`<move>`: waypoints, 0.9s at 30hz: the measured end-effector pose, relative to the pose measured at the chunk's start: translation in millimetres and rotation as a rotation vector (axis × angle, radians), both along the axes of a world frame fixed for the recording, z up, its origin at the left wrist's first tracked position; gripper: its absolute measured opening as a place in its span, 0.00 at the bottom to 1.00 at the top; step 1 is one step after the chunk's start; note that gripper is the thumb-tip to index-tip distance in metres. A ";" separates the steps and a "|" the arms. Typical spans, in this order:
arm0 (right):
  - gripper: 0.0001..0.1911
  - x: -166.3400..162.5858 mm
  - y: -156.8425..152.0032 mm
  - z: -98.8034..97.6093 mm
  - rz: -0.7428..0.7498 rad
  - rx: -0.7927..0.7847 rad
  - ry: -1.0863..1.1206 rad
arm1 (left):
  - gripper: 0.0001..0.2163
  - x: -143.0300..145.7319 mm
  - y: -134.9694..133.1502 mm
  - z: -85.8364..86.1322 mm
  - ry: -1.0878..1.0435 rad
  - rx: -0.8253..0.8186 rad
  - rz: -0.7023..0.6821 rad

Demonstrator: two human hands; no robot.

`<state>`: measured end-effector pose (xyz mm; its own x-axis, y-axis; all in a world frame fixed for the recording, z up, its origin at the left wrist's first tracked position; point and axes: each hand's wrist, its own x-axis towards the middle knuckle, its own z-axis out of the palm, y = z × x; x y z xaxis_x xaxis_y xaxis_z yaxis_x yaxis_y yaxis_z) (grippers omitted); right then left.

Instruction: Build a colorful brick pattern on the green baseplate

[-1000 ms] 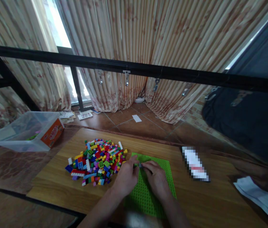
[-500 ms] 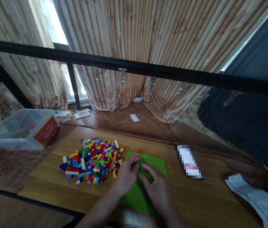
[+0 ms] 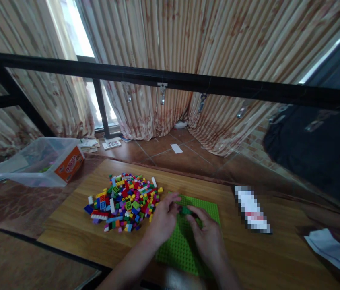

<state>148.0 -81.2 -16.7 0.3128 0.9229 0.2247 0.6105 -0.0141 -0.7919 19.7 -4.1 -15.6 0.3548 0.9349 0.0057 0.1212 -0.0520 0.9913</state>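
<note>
A small dark green toy brick (image 3: 185, 210) is held between my two hands, over the upper part of a bright green studded baseplate (image 3: 184, 251). My right hand (image 3: 207, 233) pinches it from the right with thumb and fingers. From the left, my left hand (image 3: 164, 218) has its curled fingertips at the brick's other end, while one finger lies raised above. The fingers partly cover the brick, so its full shape is hidden. Just left of my left hand spreads a heap of loose coloured toy bricks (image 3: 127, 201).
The wooden table (image 3: 76, 237) carries all this. A blurred-out white object (image 3: 252, 211) lies right of the baseplate, with white papers (image 3: 335, 251) at the far right. Beyond the table's left end stands a clear plastic bin (image 3: 40, 157). A black rail (image 3: 145, 78) crosses before the curtains.
The view has shifted, so everything sits slightly further right. The fingers have moved a little around the green brick, which now shows more clearly at my right fingertips.
</note>
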 end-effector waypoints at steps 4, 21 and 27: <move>0.14 13.2 2.4 -2.5 -0.051 -0.006 -0.059 | 0.17 -6.7 7.1 -0.8 0.000 0.029 0.038; 0.12 33.0 0.6 -6.7 -0.102 -0.024 -0.184 | 0.19 -7.0 -6.5 12.8 0.472 0.411 -0.126; 0.12 33.7 -0.2 -7.2 -0.112 -0.041 -0.181 | 0.19 -4.9 -10.6 6.8 0.519 0.478 -0.126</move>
<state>181.7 -81.4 -23.9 0.3716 0.8944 0.2490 0.7353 -0.1197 -0.6671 14.8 -14.7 -8.8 0.5280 0.8241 0.2053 0.5351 -0.5106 0.6730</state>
